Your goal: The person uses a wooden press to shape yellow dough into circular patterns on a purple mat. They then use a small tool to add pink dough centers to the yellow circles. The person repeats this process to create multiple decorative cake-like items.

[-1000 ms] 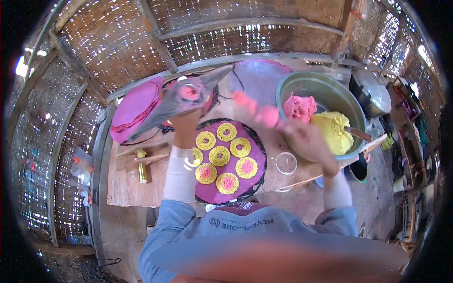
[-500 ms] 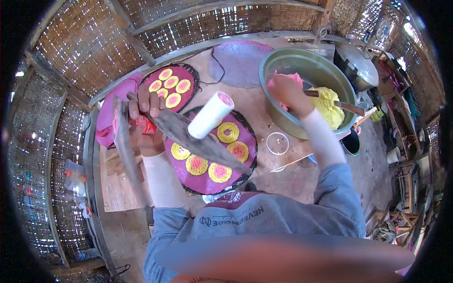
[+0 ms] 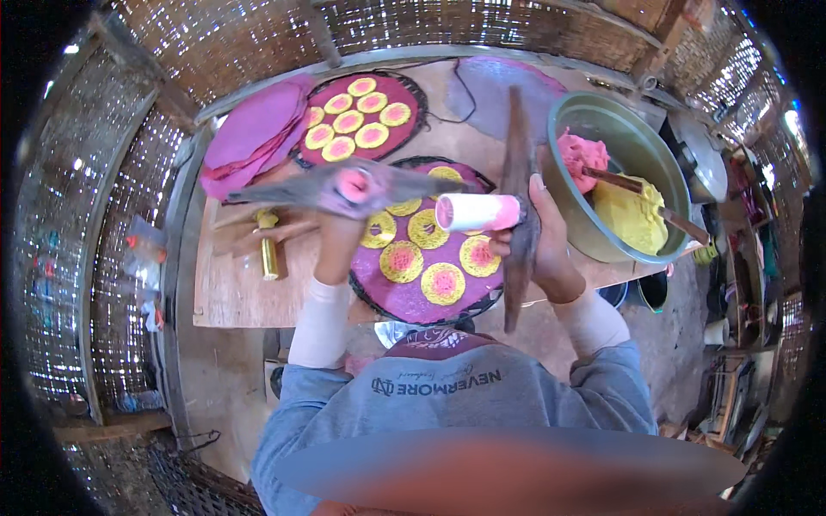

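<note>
Left hand (image 3: 341, 234) (partly hidden) beneath blurred crosspiece (image 3: 317, 189)

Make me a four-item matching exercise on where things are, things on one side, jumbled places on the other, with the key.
Things:
1. White cylinder
2. Yellow dough
3. Gold cylinder
4. Purple sheets

Places:
A. In the green basin
B. Stacked left of the farther round tray
C. On the wooden bar held in the right hand
D. On the left part of the tabletop

Pairs: 1-C, 2-A, 3-D, 4-B
</note>
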Tool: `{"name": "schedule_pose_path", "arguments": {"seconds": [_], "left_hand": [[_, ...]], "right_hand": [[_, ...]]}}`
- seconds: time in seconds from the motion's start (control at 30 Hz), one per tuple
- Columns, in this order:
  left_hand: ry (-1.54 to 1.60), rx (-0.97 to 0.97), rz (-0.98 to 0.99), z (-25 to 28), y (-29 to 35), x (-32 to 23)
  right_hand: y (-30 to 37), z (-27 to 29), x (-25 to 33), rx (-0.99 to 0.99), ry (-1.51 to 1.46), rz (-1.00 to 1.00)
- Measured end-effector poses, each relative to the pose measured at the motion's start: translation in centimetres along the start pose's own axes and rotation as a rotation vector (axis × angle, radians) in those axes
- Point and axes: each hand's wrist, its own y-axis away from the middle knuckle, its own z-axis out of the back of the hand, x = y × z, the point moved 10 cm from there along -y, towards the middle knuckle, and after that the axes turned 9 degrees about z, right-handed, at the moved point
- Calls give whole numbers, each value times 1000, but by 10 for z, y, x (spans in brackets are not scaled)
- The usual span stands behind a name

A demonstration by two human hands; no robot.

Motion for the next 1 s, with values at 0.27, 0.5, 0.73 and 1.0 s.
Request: {"name": "schedule_pose_path", "arguments": {"seconds": [0.27,0.5,0.73,1.0], "left_hand": [[-766,30,-478,-27,66,-103],[-674,159,-201,-30,82,-74],[-362,89,-99,-16,66,7],[198,447,-172,17,-29,-13]], "right_hand": [[2,-83,38,237,1022,612],[13,-123,-9,375,1178,683],[-23,-110,-34,426,1239,632],[-49,-38,-69,258,408,-440]]}}
